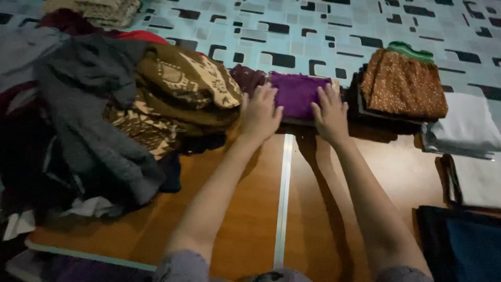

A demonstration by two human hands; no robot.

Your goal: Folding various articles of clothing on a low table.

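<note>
**Two hands pressing on a folded purple cloth**

Head view: The left hand [259, 114] lies flat with the fingers spread, palm down, on the left edge of a folded purple cloth [298, 93]. The right hand [330, 114] lies the same way, open and flat, on the right edge of this cloth. Neither hand is closed around anything; both only press on the fabric. The purple cloth is a little above the centre of the picture, at about 12 o'clock from the forearms, where the wooden floor [250, 209] meets the patterned blue mat [313, 36]. A pale strip [283, 198] runs along the floor from the cloth down toward the person.

At 9 o'clock from the left hand there is a loose heap of clothes: a brown patterned garment [182, 89] just beside the hand, and a grey garment [88, 120] further out. At 3 o'clock from the right hand stands a folded stack with an orange-brown dotted cloth [403, 86] on top, close to the purple cloth. Further at 3 o'clock lie folded white cloths [464, 128], and at 5 o'clock a dark blue cloth [469, 245].
</note>
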